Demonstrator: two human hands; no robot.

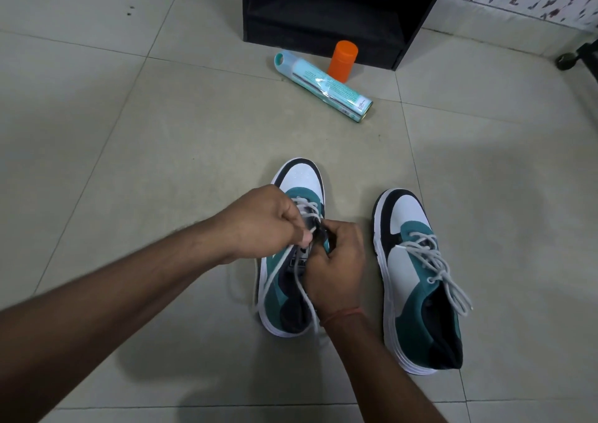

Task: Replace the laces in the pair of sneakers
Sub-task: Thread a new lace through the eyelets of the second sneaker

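Two white, teal and black sneakers stand side by side on the tiled floor, toes pointing away from me. Over the left sneaker (pixel 299 183) my left hand (pixel 265 225) pinches its white lace (pixel 275 274) near the upper eyelets. My right hand (pixel 336 261) grips the tongue and eyelet edge of the same shoe. Loose ends of that lace trail down across the shoe's opening toward the heel. The right sneaker (pixel 414 280) stands apart, untouched, its grey-white lace (pixel 437 261) threaded and loosely knotted.
A teal spray can (pixel 323 86) lies on its side further away on the floor, beside an upright orange bottle (pixel 343 62). Behind them stands a black cabinet (pixel 323 12). A dark caster or foot (pixel 566 60) shows at the far right.
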